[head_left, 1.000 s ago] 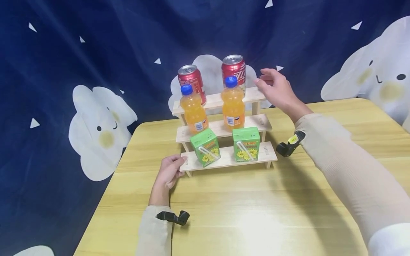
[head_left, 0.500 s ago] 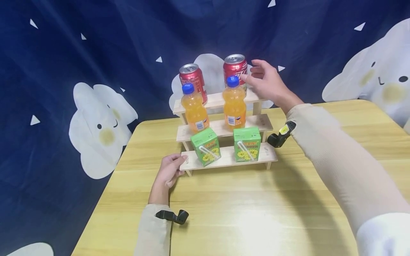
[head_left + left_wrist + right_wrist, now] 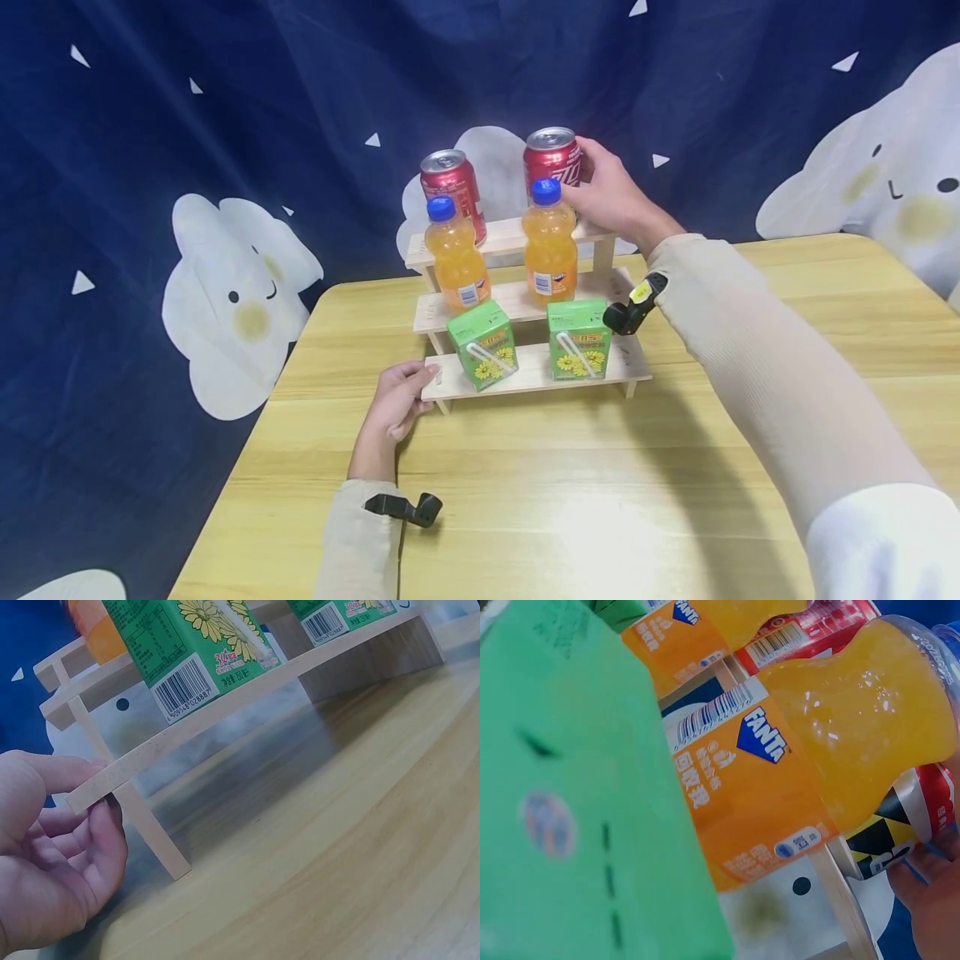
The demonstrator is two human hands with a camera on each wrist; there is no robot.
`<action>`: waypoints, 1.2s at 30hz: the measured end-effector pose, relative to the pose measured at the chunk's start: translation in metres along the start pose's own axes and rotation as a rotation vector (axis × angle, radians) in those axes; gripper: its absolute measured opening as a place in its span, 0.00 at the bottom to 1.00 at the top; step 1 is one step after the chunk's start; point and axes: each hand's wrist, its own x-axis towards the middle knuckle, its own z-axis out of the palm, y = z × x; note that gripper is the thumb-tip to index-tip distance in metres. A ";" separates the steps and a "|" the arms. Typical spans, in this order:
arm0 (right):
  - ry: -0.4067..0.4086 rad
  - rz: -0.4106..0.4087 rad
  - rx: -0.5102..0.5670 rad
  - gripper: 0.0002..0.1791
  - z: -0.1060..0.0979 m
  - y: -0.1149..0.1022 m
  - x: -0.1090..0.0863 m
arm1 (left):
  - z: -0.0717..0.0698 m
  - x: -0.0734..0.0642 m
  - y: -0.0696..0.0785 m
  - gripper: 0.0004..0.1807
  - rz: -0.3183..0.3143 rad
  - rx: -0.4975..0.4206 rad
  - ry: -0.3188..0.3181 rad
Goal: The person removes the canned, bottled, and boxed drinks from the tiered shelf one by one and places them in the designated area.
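Observation:
On a three-step wooden stand [image 3: 531,363], my left hand [image 3: 396,400] pinches the left end of the lowest step between thumb and fingers. My right hand [image 3: 613,198] is up at the top step, gripping the right red soda can [image 3: 552,160] from its right side, fingers partly hidden behind it. Another red soda can [image 3: 454,185] stands to the left on that step. Two orange Fanta bottles with blue caps, a left bottle [image 3: 459,265] and a right bottle [image 3: 551,250], occupy the middle step. Below them are a turned green drink carton [image 3: 483,347] and a straighter green carton [image 3: 578,343].
The stand is on a light wooden table [image 3: 525,492], near its back edge. Behind hangs a dark blue curtain [image 3: 360,67] with cloud prints. A black wrist camera [image 3: 636,305] on the right sleeve passes close to the right carton.
My right hand has moved left from the top step's right end and taken hold of the right soda can. The left hand keeps its place on the lowest step.

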 end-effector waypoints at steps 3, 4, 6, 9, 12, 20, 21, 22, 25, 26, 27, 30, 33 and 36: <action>-0.006 0.015 -0.006 0.41 0.002 0.000 0.002 | -0.001 -0.001 0.000 0.15 0.003 -0.003 -0.001; -0.006 0.018 -0.007 0.41 0.003 0.000 0.002 | -0.001 -0.001 0.000 0.16 0.005 -0.001 -0.002; -0.007 0.017 -0.008 0.41 0.004 0.000 0.004 | -0.001 -0.001 0.000 0.16 0.007 -0.001 -0.006; 0.000 0.011 -0.014 0.41 0.002 0.001 0.004 | 0.000 -0.001 0.001 0.16 0.011 -0.002 -0.012; 0.001 0.008 -0.013 0.40 0.002 0.001 0.005 | 0.000 -0.001 0.001 0.17 0.009 -0.006 -0.014; 0.003 0.019 -0.016 0.40 0.002 0.001 0.003 | 0.000 -0.001 0.001 0.17 0.011 -0.006 -0.021; 0.002 0.021 -0.016 0.40 0.003 0.001 0.003 | 0.000 -0.001 0.001 0.18 0.011 -0.005 -0.021; 0.001 0.023 -0.017 0.41 0.003 0.000 0.003 | -0.001 -0.001 0.001 0.18 0.011 -0.005 -0.021; 0.004 0.023 -0.022 0.40 0.004 -0.001 0.004 | -0.002 -0.002 0.001 0.17 0.015 -0.006 -0.021; 0.007 0.023 -0.019 0.40 0.004 -0.002 0.004 | -0.002 -0.002 0.001 0.17 0.019 -0.006 -0.021; 0.009 0.024 -0.020 0.39 0.004 -0.002 0.004 | -0.002 -0.002 0.001 0.17 0.021 -0.006 -0.020; 0.016 0.032 -0.009 0.39 0.003 -0.002 0.004 | -0.002 -0.002 0.000 0.15 0.021 -0.010 -0.017; 0.026 0.033 -0.002 0.39 0.003 -0.002 0.002 | -0.002 -0.002 -0.001 0.14 0.015 -0.013 -0.016; 0.039 0.028 0.009 0.38 0.004 -0.002 0.002 | -0.002 -0.002 -0.001 0.14 0.015 -0.019 -0.018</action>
